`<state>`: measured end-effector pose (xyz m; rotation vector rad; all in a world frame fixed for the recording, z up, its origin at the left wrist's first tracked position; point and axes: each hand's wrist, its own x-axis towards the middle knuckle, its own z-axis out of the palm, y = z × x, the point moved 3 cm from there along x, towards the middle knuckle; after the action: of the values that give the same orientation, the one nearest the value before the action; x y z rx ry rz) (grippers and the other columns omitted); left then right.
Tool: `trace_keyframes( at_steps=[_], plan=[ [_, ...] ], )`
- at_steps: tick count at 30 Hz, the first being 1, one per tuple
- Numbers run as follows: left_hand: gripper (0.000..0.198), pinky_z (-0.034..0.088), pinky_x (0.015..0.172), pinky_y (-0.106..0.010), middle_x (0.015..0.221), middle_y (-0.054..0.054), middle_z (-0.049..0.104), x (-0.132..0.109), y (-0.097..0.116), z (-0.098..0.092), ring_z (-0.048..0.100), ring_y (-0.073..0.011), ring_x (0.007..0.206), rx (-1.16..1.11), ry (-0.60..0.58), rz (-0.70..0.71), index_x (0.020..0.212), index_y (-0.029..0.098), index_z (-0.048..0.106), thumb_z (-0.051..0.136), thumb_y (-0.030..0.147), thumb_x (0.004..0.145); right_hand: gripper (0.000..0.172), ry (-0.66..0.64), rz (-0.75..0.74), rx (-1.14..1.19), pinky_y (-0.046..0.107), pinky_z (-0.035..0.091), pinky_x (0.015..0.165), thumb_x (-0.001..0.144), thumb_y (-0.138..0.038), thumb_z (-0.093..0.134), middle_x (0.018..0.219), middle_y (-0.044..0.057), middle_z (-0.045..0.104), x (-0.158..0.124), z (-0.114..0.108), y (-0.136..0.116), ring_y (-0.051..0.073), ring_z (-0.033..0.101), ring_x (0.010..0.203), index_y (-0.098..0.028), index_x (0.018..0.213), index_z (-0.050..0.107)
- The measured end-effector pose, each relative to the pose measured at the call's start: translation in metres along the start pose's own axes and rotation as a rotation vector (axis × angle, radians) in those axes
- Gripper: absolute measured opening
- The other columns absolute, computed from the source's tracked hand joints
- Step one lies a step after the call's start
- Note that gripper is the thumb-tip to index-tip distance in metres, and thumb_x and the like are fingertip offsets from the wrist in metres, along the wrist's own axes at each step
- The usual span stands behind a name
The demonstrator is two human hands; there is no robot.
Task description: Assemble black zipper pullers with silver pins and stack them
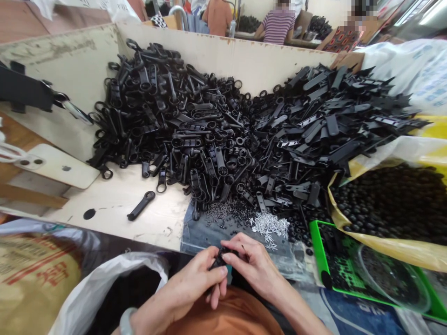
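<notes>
My left hand [190, 284] and my right hand [253, 265] meet low in the middle of the head view, just in front of the table edge. Both are closed on one small black plastic part [220, 258], pinched between the fingertips. Just beyond the fingers lies a small heap of silver pins [270, 226] and a scatter of tiny dark pins [223, 211]. Behind them a big pile of black plastic looped pieces [181, 125] and flat black strips [335, 111] fills the wooden bin [70, 70].
A white phone [59, 166] lies at the left. One loose black piece [140, 205] rests on the board. A yellow bag of small black rings [394, 204] and a green tray [316, 242] stand at the right. A white bag [104, 288] opens at lower left. People sit beyond the bin.
</notes>
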<state>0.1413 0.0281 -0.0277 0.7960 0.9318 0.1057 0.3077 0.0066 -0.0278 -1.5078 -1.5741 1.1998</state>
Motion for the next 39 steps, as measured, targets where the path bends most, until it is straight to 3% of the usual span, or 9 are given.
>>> trace_keyframes(
  at_steps=[4, 8, 10, 13, 16, 23, 31, 34, 39],
  plan=[
    [0.064, 0.029, 0.05, -0.023, 0.068, 0.003, 0.067, -0.002, -0.007, 0.0, 0.049, -0.0073, 0.044, -0.06, 0.007, -0.035, 0.126, 0.011, 0.043, 0.069, 0.047, 0.08, 0.025, -0.053, -0.027, -0.046, 0.027, 0.048, 0.07, 0.102, -0.029, 0.06, 0.094, 0.003, 0.066, -0.004, -0.001, -0.005, 0.016, 0.063, 0.079, -0.024, 0.119, 0.077],
    [0.049, 0.029, 0.049, -0.022, 0.069, 0.003, 0.065, 0.003, -0.014, -0.005, 0.047, -0.0069, 0.043, -0.005, 0.035, 0.011, 0.119, 0.015, 0.048, 0.063, 0.049, 0.087, 0.027, -0.012, -0.016, -0.022, 0.026, 0.05, 0.068, 0.099, -0.031, 0.064, 0.098, 0.003, 0.067, -0.009, -0.003, 0.0, 0.015, 0.063, 0.077, -0.027, 0.124, 0.075],
    [0.036, 0.031, 0.048, -0.022, 0.07, 0.004, 0.063, 0.007, -0.005, -0.011, 0.047, -0.0084, 0.045, 0.143, 0.108, 0.109, 0.111, 0.018, 0.052, 0.058, 0.048, 0.091, 0.025, 0.122, -0.011, -0.026, 0.025, 0.049, 0.064, 0.098, -0.032, 0.066, 0.096, 0.002, 0.067, -0.009, -0.012, 0.007, 0.015, 0.062, 0.073, -0.027, 0.121, 0.075],
    [0.019, 0.044, 0.062, -0.026, 0.085, -0.002, 0.072, 0.014, 0.027, -0.017, 0.066, -0.0169, 0.069, 0.556, 0.36, 0.301, 0.102, 0.022, 0.058, 0.058, 0.038, 0.093, 0.019, 0.332, -0.039, -0.147, 0.027, 0.048, 0.065, 0.101, -0.031, 0.059, 0.086, 0.002, 0.065, -0.005, -0.026, 0.014, 0.016, 0.06, 0.07, -0.024, 0.106, 0.076],
    [0.008, 0.047, 0.075, -0.03, 0.093, -0.005, 0.078, 0.028, 0.057, -0.012, 0.073, -0.0243, 0.088, 1.054, 0.55, 0.354, 0.098, 0.024, 0.063, 0.056, 0.026, 0.095, 0.023, 0.345, -0.095, -0.283, 0.028, 0.049, 0.067, 0.103, -0.028, 0.053, 0.084, 0.003, 0.066, 0.003, -0.032, 0.016, 0.017, 0.062, 0.072, -0.023, 0.096, 0.074],
    [0.015, 0.044, 0.067, -0.033, 0.078, -0.012, 0.078, 0.061, 0.066, 0.004, 0.076, -0.0311, 0.078, 1.303, 0.532, 0.331, 0.089, 0.02, 0.068, 0.054, 0.014, 0.089, 0.019, 0.327, -0.117, -0.34, 0.028, 0.052, 0.067, 0.102, -0.024, 0.053, 0.087, 0.004, 0.068, 0.005, -0.034, 0.016, 0.017, 0.066, 0.075, -0.022, 0.095, 0.071],
    [0.016, 0.047, 0.069, -0.028, 0.079, -0.004, 0.075, 0.038, 0.07, -0.021, 0.07, -0.0226, 0.077, 1.053, 0.575, 0.432, 0.08, 0.021, 0.065, 0.055, 0.027, 0.092, 0.019, 0.207, -0.16, -0.568, 0.023, 0.045, 0.059, 0.102, -0.016, 0.055, 0.088, 0.003, 0.066, 0.018, -0.019, 0.017, 0.015, 0.066, 0.068, -0.024, 0.098, 0.073],
    [0.022, 0.043, 0.057, -0.023, 0.067, 0.001, 0.066, 0.027, 0.06, -0.03, 0.059, -0.015, 0.061, 0.68, 0.567, 0.418, 0.079, 0.019, 0.064, 0.062, 0.039, 0.088, 0.02, 0.184, -0.17, -0.555, 0.022, 0.04, 0.055, 0.098, -0.012, 0.059, 0.084, 0.001, 0.064, 0.024, -0.019, 0.017, 0.013, 0.061, 0.061, -0.024, 0.088, 0.072],
    [0.039, 0.014, 0.042, -0.019, 0.046, 0.012, 0.039, 0.026, 0.035, -0.018, 0.023, -0.0053, 0.042, -0.047, 0.374, 0.23, 0.09, 0.018, 0.063, 0.076, 0.052, 0.077, 0.023, 0.26, -0.156, -0.347, 0.023, 0.046, 0.061, 0.103, -0.026, 0.054, 0.084, 0.003, 0.067, 0.027, -0.027, 0.009, 0.014, 0.061, 0.066, -0.021, 0.091, 0.073]
  ],
)
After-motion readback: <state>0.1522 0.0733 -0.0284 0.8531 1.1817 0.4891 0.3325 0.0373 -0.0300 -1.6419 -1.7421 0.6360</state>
